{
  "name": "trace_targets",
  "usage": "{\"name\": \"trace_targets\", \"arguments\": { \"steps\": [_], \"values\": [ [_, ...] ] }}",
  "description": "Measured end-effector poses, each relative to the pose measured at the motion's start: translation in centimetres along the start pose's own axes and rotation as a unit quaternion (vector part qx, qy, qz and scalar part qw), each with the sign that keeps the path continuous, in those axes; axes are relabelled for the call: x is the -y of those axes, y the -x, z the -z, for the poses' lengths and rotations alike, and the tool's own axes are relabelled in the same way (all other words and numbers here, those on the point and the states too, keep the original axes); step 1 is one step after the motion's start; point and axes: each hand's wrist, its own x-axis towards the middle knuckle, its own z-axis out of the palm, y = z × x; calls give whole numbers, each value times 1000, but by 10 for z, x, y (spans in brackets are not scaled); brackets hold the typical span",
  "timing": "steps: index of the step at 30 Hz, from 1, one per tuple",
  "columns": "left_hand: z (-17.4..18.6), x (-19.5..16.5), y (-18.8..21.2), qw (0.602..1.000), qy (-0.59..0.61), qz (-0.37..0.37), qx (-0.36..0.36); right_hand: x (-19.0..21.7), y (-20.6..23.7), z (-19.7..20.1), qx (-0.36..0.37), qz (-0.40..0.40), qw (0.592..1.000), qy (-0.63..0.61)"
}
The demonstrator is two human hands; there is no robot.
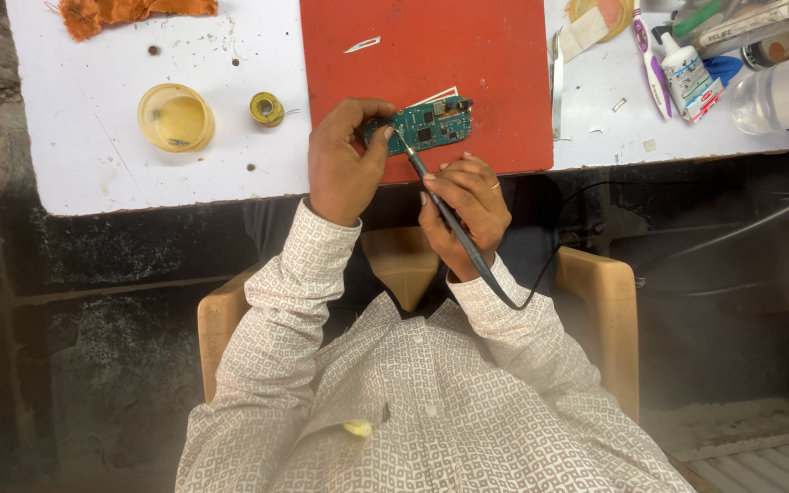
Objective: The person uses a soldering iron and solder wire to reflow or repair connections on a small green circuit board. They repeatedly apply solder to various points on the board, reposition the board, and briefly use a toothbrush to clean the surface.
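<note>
The left hand (344, 164) grips the green circuit board (426, 125) at its left end, over the red mat (486, 64). The right hand (468, 210) is closed around a soldering iron (449, 219); its long axis runs diagonally, tip touching the board near the left thumb.

The circuit board (428, 124) looks glossy green with small metal parts. The mat (431, 55) beneath is matt red, smooth. The table (93, 137) is white, scuffed and dusty. The shirt (431, 411) is soft patterned cloth.
</note>
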Motion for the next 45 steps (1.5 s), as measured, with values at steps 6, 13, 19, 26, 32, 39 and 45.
{"name": "trace_targets", "arguments": {
  "steps": [6,13,19,26,32,39,45],
  "values": [
    [-1,-1,0,1000,3,-3,0,-1,1,0,0,-2,1000,2],
    [-1,-1,0,1000,6,-11,0,-4,3,-2,-3,-2,1000,2],
    [0,-2,0,1000,2,-1,2,-5,5,-4,-9,3,1000,4],
    [0,-2,0,1000,8,-13,1,-5,4,-3,-10,3,1000,2],
    [0,-2,0,1000,2,-2,1,-4,4,-3,-9,-3,1000,1],
    [0,-2,0,1000,-4,-11,-2,-2,3,-3,-8,-5,1000,1],
    [0,-1,0,1000,1,-11,-1,-2,2,-3,-1,0,1000,16]
  ]
}}
